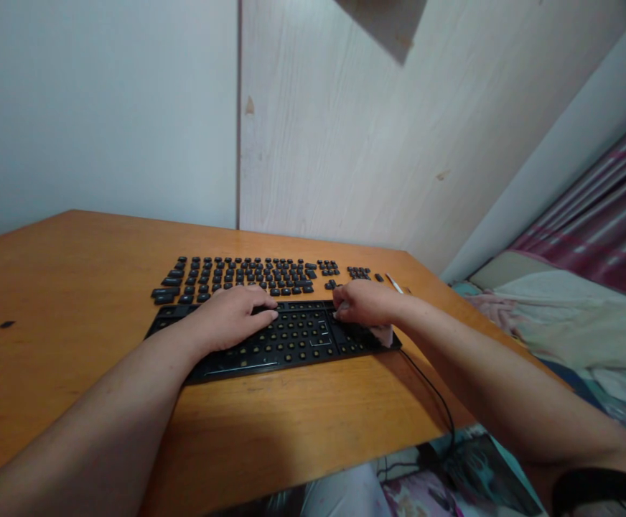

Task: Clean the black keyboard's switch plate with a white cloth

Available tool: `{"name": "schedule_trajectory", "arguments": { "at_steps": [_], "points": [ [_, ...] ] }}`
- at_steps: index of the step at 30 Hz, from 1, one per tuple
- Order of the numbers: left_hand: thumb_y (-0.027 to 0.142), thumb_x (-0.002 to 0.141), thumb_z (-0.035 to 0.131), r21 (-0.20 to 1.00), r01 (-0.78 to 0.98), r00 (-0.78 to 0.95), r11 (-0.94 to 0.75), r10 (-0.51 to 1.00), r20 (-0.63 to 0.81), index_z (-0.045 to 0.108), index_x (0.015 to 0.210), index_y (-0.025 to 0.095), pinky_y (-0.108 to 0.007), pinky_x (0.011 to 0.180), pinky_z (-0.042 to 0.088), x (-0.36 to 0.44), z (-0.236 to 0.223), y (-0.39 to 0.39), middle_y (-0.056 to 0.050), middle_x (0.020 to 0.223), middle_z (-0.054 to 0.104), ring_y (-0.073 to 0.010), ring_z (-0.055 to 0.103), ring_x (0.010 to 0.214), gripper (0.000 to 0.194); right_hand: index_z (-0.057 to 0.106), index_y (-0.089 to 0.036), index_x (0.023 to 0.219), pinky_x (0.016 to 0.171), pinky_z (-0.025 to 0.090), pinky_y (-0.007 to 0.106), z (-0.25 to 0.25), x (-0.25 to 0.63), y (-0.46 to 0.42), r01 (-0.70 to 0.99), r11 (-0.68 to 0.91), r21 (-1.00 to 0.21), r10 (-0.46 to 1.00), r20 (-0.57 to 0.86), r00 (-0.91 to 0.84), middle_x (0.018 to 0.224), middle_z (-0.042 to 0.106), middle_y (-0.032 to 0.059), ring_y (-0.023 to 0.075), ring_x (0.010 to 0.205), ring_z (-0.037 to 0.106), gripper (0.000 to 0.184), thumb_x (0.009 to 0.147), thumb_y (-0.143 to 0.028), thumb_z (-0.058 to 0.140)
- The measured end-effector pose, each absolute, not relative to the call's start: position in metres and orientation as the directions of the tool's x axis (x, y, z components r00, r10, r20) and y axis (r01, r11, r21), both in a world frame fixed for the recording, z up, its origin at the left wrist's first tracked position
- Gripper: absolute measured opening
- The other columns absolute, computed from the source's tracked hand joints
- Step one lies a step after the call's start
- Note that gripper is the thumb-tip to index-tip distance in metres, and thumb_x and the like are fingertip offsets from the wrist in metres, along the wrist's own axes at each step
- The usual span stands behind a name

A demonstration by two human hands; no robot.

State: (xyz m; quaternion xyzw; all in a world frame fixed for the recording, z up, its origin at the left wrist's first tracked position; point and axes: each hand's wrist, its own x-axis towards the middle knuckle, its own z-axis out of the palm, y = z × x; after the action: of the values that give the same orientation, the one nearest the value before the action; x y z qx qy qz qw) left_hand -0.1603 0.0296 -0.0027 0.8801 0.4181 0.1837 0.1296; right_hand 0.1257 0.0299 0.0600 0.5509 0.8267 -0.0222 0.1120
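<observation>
A black keyboard (291,343) with its keycaps taken off lies on an orange wooden table (76,287). The removed black keycaps (248,274) are laid out in rows on the table just behind it. My left hand (235,316) lies flat on the keyboard's left-middle part, fingers stretched out. My right hand (364,301) is curled over the keyboard's right part, fingers pressed on a pale cloth (382,333) that shows under the wrist.
The keyboard's black cable (431,391) runs off the table's front right edge. A thin white stick-like thing (393,283) lies behind my right hand. A small dark speck (6,324) sits at the table's left. Bedding (561,316) lies to the right, walls close behind.
</observation>
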Motion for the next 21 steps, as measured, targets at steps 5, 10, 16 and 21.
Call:
{"name": "schedule_trajectory", "arguments": {
  "at_steps": [5, 10, 16, 21],
  "points": [
    [0.05, 0.091, 0.047, 0.387, 0.684, 0.583, -0.619, 0.782, 0.219, 0.072, 0.111, 0.028, -0.034, 0.092, 0.047, -0.161, -0.004, 0.031, -0.004, 0.11, 0.07, -0.0219, 0.063, 0.101, 0.04, 0.071, -0.024, 0.09, 0.059, 0.034, 0.029, 0.06, 0.141, 0.032, 0.925, 0.37, 0.085, 0.912, -0.221, -0.345, 0.083, 0.069, 0.0053, 0.02, 0.073, 0.058, 0.018, 0.078, -0.037, 0.065],
    [0.051, 0.09, 0.049, 0.412, 0.661, 0.586, -0.627, 0.774, 0.239, 0.073, 0.11, 0.028, -0.033, 0.093, 0.047, -0.162, -0.007, 0.033, -0.004, 0.107, 0.07, -0.0219, 0.064, 0.101, 0.039, 0.071, -0.023, 0.095, 0.062, 0.036, 0.029, 0.059, 0.153, 0.029, 0.931, 0.355, 0.082, 0.918, -0.22, -0.33, 0.09, 0.072, 0.0064, 0.0211, 0.08, 0.061, 0.022, 0.081, -0.037, 0.062],
    [0.051, 0.089, 0.051, 0.418, 0.65, 0.587, -0.634, 0.769, 0.254, 0.074, 0.109, 0.028, -0.034, 0.093, 0.047, -0.163, -0.009, 0.035, -0.004, 0.106, 0.071, -0.0215, 0.064, 0.099, 0.038, 0.071, -0.023, 0.095, 0.064, 0.039, 0.029, 0.06, 0.167, 0.027, 0.953, 0.298, 0.057, 0.941, -0.185, -0.283, 0.09, 0.072, 0.0064, 0.0213, 0.08, 0.062, 0.021, 0.078, -0.034, 0.064],
    [0.05, 0.091, 0.049, 0.408, 0.658, 0.583, -0.633, 0.771, 0.255, 0.074, 0.109, 0.027, -0.034, 0.093, 0.047, -0.163, -0.008, 0.034, -0.004, 0.107, 0.071, -0.0213, 0.064, 0.099, 0.038, 0.069, -0.02, 0.089, 0.062, 0.039, 0.028, 0.06, 0.177, 0.029, 0.956, 0.279, -0.091, 0.95, -0.121, -0.289, 0.083, 0.07, 0.0057, 0.0194, 0.076, 0.061, 0.017, 0.08, -0.033, 0.063]
  ]
}}
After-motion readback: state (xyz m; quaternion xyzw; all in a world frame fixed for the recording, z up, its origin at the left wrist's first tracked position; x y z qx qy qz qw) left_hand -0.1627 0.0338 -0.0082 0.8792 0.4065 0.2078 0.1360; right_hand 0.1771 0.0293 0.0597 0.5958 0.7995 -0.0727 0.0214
